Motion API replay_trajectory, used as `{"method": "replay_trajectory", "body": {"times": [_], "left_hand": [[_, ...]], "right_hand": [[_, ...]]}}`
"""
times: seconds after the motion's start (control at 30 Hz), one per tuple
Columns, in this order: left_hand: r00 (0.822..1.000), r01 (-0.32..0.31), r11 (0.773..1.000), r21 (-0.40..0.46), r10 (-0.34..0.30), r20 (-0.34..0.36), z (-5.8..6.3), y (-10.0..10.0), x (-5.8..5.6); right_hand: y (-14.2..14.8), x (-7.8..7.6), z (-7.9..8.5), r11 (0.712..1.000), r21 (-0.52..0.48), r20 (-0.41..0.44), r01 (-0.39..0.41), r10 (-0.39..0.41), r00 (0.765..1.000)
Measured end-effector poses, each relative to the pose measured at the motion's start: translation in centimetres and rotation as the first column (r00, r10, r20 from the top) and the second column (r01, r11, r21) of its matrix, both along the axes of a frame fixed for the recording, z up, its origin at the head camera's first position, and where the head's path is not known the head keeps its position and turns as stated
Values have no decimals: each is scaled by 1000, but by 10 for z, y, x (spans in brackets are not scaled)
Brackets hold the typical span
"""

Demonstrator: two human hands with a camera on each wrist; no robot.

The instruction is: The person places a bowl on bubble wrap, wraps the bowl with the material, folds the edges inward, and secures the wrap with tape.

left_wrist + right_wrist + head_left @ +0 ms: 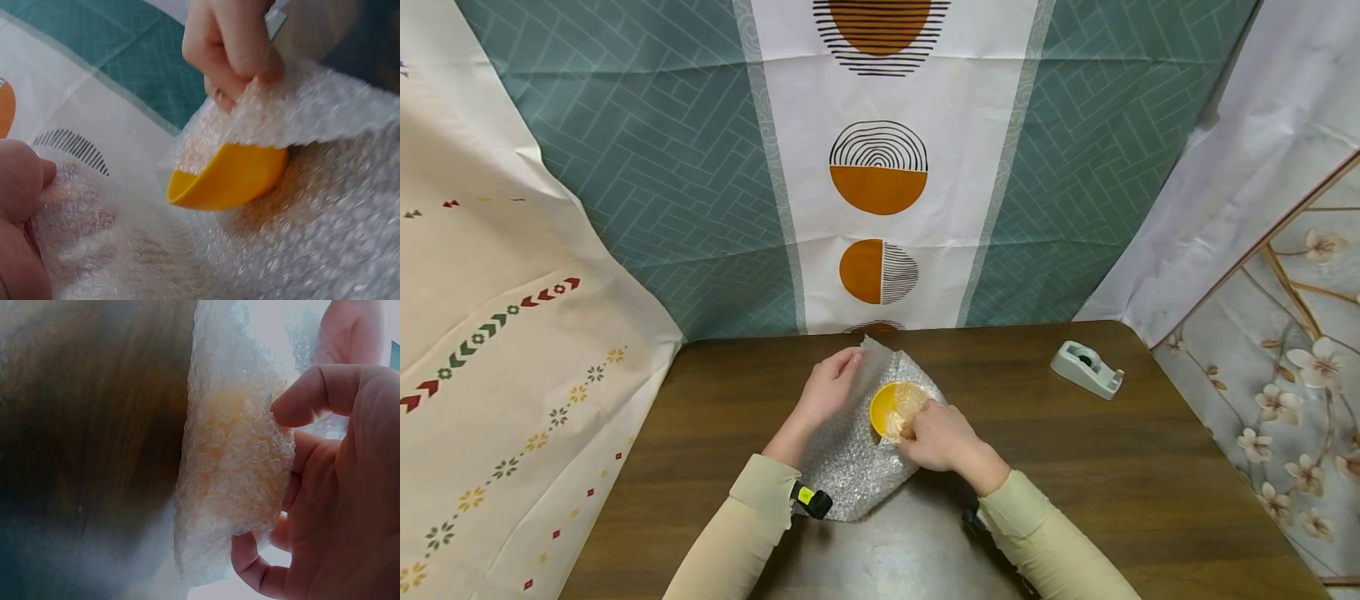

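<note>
A yellow bowl [880, 410] lies on a sheet of bubble wrap [850, 467] on the table, one flap of the sheet folded over part of it. In the left wrist view the bowl [234, 181] shows its smooth outer side and rim below that flap. My right hand [942, 435] pinches the flap's edge at the bowl's right side; in the right wrist view yellow shows through the bubble wrap [234, 456] beside the curled fingers. Left of the bowl, my left hand [831, 387] holds the sheet's far left edge between thumb and fingers.
A white tape dispenser [1087, 369] stands at the back right of the brown wooden table [1037, 475]. Patterned cloth [880, 275] hangs behind the table's back edge, with more cloth along both sides.
</note>
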State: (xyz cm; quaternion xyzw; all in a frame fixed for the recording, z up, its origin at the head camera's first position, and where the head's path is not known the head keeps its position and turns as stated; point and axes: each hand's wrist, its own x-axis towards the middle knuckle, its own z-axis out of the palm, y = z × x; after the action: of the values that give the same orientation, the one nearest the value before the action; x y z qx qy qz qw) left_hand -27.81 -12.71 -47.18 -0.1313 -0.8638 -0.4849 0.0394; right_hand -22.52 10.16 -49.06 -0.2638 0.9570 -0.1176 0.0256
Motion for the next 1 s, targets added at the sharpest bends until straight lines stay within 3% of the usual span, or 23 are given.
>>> {"method": "replay_trajectory", "body": {"times": [0.23, 0.53, 0.73, 1.0], "left_hand": [[1000, -2, 996, 88, 3, -19, -8, 8, 14], [996, -86, 960, 265, 80, 33, -19, 29, 28], [995, -94, 959, 269, 84, 48, -23, 39, 37], [996, -90, 965, 247, 90, 12, -18, 41, 40]], "right_hand": [[2, 0, -2, 1000, -15, -25, 1, -2, 1000], [3, 2, -13, 996, -76, -7, 56, -56, 998], [2, 5, -16, 993, -84, -26, 88, -91, 996], [0, 7, -13, 994, -83, -49, 65, -69, 996]]}}
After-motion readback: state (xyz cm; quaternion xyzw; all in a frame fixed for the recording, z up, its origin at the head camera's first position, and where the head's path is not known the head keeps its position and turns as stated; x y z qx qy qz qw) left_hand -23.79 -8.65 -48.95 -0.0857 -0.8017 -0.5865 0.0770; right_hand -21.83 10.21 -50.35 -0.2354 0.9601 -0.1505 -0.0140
